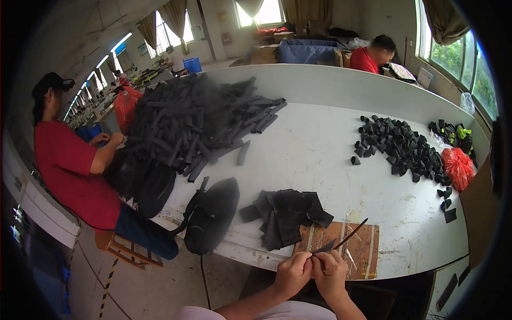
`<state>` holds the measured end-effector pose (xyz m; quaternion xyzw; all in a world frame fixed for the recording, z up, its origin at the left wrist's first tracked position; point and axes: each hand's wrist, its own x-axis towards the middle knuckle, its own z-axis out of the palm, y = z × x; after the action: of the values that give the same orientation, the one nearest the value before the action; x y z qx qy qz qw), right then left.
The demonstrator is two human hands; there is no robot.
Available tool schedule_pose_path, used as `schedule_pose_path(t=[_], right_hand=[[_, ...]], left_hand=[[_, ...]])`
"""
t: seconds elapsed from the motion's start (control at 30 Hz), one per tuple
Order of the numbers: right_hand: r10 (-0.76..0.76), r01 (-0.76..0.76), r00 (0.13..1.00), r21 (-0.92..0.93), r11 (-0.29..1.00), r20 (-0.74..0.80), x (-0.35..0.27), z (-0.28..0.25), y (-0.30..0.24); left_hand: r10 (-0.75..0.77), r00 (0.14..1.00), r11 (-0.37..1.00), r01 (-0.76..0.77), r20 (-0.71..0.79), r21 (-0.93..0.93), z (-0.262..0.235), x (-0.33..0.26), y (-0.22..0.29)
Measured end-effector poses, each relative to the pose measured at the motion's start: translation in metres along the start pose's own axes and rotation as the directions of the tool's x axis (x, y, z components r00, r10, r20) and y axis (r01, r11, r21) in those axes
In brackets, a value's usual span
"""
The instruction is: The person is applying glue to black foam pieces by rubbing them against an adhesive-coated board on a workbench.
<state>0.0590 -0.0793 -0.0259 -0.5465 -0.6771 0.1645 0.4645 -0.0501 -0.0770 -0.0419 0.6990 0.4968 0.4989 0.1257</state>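
Observation:
My left hand [292, 274] and my right hand [329, 271] meet at the table's near edge, fingers pinched together. Between them is a small black fabric piece [324, 248], its pointed end showing above the fingertips. From my right hand a thin dark strip [352, 232] sticks up and to the right; whether it is stiff or soft I cannot tell. Beneath lies a worn brown board [368, 250]. Left of it, flat black fabric pieces [285, 216] lie in a loose, overlapping heap.
A black bag [213, 216] lies at the table's front edge. Behind it rises a large heap of dark fabric tubes [186, 117]. Small black rolled pieces [400, 146] and a red plastic bag [457, 168] are at the right. One person [74, 154] works at the left, another [368, 60] beyond the partition.

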Motion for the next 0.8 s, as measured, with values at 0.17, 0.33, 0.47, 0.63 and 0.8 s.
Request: schedule_pose_path(t=[0.17, 0.33, 0.47, 0.63, 0.8], right_hand=[[-0.035, 0.031, 0.998, -0.064, 0.997, -0.058, -0.009, 0.011, 0.034], [0.440, -0.598, 0.774, 0.755, 0.271, 0.455, -0.005, -0.008, 0.034], [0.349, -0.664, 0.652, 0.729, -0.166, 0.673, -0.004, -0.014, 0.027], [0.398, -0.680, 0.703, 0.721, 0.133, 0.589, -0.007, -0.016, 0.039], [0.399, -0.591, 0.749, 0.806, 0.040, 0.529, -0.004, -0.027, 0.027]], left_hand=[[-0.542, 0.754, 0.496, 0.643, 0.371, -0.584, 0.003, 0.004, -0.012], [-0.084, 0.589, -0.076, 0.801, 0.804, -0.594, -0.016, 0.018, -0.031], [-0.401, 0.689, 0.303, 0.721, 0.603, -0.623, -0.003, 0.016, -0.010], [-0.463, 0.822, 0.811, 0.543, 0.331, -0.216, 0.007, 0.010, 0.001], [-0.196, 0.694, 0.091, 0.716, 0.693, -0.692, 0.001, 0.016, -0.009]])
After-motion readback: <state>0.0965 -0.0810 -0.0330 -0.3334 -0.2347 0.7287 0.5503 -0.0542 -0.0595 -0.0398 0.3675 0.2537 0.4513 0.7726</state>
